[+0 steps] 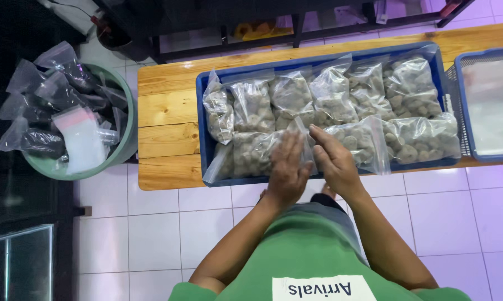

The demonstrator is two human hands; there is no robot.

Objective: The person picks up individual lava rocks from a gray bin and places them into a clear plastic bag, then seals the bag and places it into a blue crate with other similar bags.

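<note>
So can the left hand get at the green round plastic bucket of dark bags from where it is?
Probably not: the left hand rests on a clear bag in the blue crate; the bucket sits far left, off the bench.

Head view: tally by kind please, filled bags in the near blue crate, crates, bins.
Clear bags of brown lumps in the blue crate: 9 (back row 6, front row 3; left hand and right hand rest on a front bag)
Blue crates: 2, counting the second crate
Green bin: 1
Total: 12
</note>
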